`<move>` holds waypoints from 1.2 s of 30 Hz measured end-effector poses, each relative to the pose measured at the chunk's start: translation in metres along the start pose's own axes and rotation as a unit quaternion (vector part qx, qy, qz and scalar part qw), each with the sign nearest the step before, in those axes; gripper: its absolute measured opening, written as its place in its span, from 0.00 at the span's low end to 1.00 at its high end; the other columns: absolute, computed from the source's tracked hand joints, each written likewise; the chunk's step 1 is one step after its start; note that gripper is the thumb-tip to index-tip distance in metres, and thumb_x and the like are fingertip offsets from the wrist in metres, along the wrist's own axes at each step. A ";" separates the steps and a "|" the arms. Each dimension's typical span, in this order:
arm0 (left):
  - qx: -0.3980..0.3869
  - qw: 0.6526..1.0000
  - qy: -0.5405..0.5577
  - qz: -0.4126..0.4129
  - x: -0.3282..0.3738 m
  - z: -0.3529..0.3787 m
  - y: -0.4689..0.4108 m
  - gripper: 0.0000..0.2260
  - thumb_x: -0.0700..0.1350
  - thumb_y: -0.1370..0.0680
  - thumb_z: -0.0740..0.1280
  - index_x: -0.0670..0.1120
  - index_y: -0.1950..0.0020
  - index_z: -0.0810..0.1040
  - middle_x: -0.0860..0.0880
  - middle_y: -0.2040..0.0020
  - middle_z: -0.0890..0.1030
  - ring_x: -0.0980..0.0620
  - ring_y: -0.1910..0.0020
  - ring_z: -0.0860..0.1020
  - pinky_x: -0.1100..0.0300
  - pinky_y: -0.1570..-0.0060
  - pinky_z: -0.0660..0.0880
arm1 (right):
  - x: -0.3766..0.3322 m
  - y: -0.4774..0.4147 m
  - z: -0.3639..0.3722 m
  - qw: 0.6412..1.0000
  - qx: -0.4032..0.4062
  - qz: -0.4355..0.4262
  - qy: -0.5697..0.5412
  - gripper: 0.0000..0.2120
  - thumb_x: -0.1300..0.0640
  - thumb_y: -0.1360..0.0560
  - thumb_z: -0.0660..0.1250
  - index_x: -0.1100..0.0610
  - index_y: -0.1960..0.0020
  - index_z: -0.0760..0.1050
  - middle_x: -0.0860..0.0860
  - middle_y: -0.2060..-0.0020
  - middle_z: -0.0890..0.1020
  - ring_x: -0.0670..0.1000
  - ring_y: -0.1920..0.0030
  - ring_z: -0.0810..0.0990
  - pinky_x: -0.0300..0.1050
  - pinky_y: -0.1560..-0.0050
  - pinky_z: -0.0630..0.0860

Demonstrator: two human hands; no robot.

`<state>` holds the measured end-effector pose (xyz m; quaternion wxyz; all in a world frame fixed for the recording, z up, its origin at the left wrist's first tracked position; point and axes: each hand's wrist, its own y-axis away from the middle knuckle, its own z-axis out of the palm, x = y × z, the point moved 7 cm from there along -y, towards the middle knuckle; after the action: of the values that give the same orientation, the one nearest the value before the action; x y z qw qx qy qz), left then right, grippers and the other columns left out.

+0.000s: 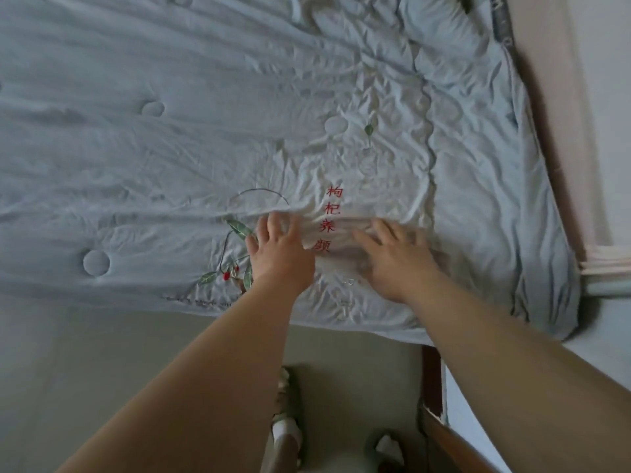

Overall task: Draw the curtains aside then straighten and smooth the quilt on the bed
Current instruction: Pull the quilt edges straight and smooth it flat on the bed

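Note:
A pale blue quilt (177, 138) covers the bed, with round tufted dimples, red embroidered characters and a leaf-and-berry design near its front edge. It is creased, most heavily around the middle right. My left hand (278, 252) lies flat on the quilt beside the leaf embroidery, fingers spread. My right hand (396, 257) also rests palm down on the quilt, just right of the red characters, and looks blurred. Neither hand grips the fabric. No curtain can be made out for sure.
A light blue sheet (491, 213) shows to the right of the quilt. A dark wooden bed frame (432, 373) stands at the lower right. My feet in slippers (285, 414) are on the pale floor. A pinkish wall or fabric (560, 97) runs along the right.

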<state>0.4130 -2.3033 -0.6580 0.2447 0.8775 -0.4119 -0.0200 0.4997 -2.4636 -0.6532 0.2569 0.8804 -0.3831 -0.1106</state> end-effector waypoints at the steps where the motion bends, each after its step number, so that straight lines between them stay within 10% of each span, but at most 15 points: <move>1: -0.020 1.000 -0.015 -0.006 -0.007 -0.001 -0.011 0.32 0.50 0.21 0.57 0.54 0.22 0.43 0.46 0.22 0.40 0.44 0.23 0.39 0.43 0.25 0.42 | 0.025 -0.005 0.005 0.998 -0.019 0.053 0.017 0.30 0.50 0.22 0.55 0.43 0.24 0.45 0.52 0.24 0.47 0.58 0.24 0.47 0.69 0.30 0.50; 7: -0.065 0.995 -0.061 0.034 -0.028 -0.008 -0.060 0.30 0.60 0.21 0.52 0.57 0.23 0.42 0.47 0.22 0.41 0.44 0.23 0.41 0.43 0.26 0.43 | 0.105 -0.008 -0.011 0.943 -0.087 0.320 0.029 0.29 0.50 0.22 0.46 0.62 0.23 0.50 0.64 0.25 0.50 0.66 0.26 0.50 0.62 0.27 0.47; 10: -0.053 0.996 -0.047 0.051 -0.019 -0.017 -0.079 0.29 0.58 0.20 0.51 0.56 0.22 0.42 0.47 0.22 0.41 0.45 0.23 0.41 0.43 0.26 0.43 | 0.035 -0.052 -0.040 0.980 0.065 0.181 -0.050 0.29 0.51 0.23 0.47 0.60 0.25 0.55 0.62 0.24 0.53 0.64 0.25 0.51 0.63 0.27 0.49; 18: 0.021 0.997 -0.045 0.064 -0.001 -0.043 -0.153 0.29 0.56 0.19 0.50 0.53 0.22 0.43 0.46 0.22 0.42 0.45 0.23 0.41 0.45 0.26 0.42 | -0.026 -0.164 -0.054 0.996 0.059 -0.062 -0.014 0.29 0.45 0.19 0.49 0.46 0.22 0.42 0.50 0.22 0.41 0.52 0.23 0.38 0.65 0.28 0.38; 26: 0.037 0.996 -0.035 0.074 0.063 -0.052 -0.226 0.28 0.58 0.19 0.49 0.55 0.22 0.42 0.47 0.22 0.41 0.45 0.23 0.41 0.44 0.27 0.40 | 0.181 -0.212 -0.105 0.955 0.049 0.291 -0.013 0.30 0.50 0.21 0.50 0.56 0.22 0.46 0.58 0.23 0.46 0.59 0.24 0.44 0.70 0.29 0.43; 30: 0.046 0.996 -0.017 0.069 0.098 -0.071 -0.265 0.28 0.57 0.19 0.50 0.54 0.22 0.42 0.47 0.21 0.41 0.46 0.23 0.41 0.45 0.26 0.41 | 0.104 -0.267 -0.149 0.965 0.256 0.001 -0.055 0.28 0.58 0.26 0.59 0.62 0.26 0.61 0.63 0.26 0.60 0.65 0.27 0.59 0.63 0.29 0.55; 32: 0.051 0.997 -0.016 0.056 0.105 -0.080 -0.288 0.29 0.57 0.19 0.50 0.54 0.22 0.42 0.47 0.21 0.42 0.46 0.23 0.42 0.45 0.26 0.41 | 0.064 -0.293 -0.153 0.970 0.197 -0.134 -0.058 0.27 0.58 0.23 0.50 0.59 0.24 0.55 0.58 0.23 0.54 0.59 0.24 0.53 0.57 0.26 0.50; 36: 0.015 0.998 -0.039 0.043 0.118 -0.085 -0.326 0.28 0.59 0.20 0.48 0.56 0.22 0.39 0.46 0.21 0.40 0.47 0.23 0.40 0.44 0.26 0.39 | 0.127 -0.333 -0.164 0.988 0.155 -0.022 -0.017 0.26 0.57 0.21 0.50 0.53 0.23 0.52 0.53 0.22 0.51 0.54 0.23 0.51 0.55 0.26 0.48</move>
<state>0.7433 -2.1788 -0.7091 0.2154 0.8610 -0.4592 -0.0376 0.8558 -2.3046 -0.6931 0.1083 0.9156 -0.3806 -0.0709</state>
